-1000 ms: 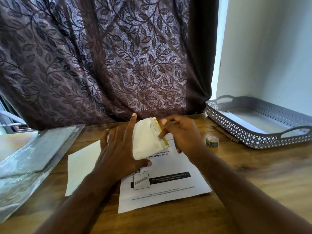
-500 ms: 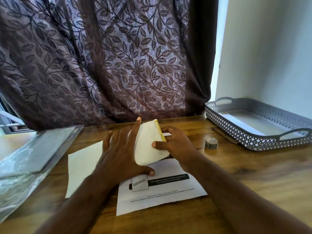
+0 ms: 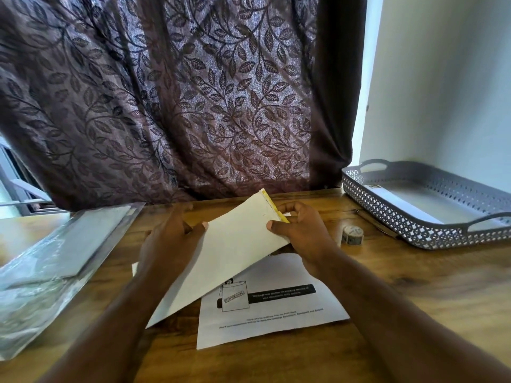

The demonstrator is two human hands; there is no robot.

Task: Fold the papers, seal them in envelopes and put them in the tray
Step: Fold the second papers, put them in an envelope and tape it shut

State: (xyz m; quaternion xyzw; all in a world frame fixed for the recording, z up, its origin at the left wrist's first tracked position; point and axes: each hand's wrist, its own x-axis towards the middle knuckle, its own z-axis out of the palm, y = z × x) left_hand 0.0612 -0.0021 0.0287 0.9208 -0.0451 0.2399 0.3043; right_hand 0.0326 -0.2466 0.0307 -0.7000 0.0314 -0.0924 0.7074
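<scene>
I hold a long white envelope [image 3: 226, 252] tilted above the table, its yellow-strip end pointing up and away. My right hand [image 3: 301, 233] pinches that far end, thumb on the front face. My left hand [image 3: 168, 244] grips the envelope's left edge with the thumb on top. Beneath it lies a printed sheet of paper [image 3: 276, 308] flat on the wooden table. The grey perforated tray [image 3: 409, 225] stands at the right with a white envelope [image 3: 401, 203] lying inside it.
A small roll of tape [image 3: 351, 235] sits between my right hand and the tray, with a thin dark pen-like thing [image 3: 373, 223] beside it. A clear plastic sleeve of envelopes [image 3: 55, 261] lies at the left. A leaf-patterned curtain [image 3: 179, 100] hangs behind the table.
The envelope has been lifted off the table and swung out to its full length. My left hand moved from lying flat on it to gripping its left edge.
</scene>
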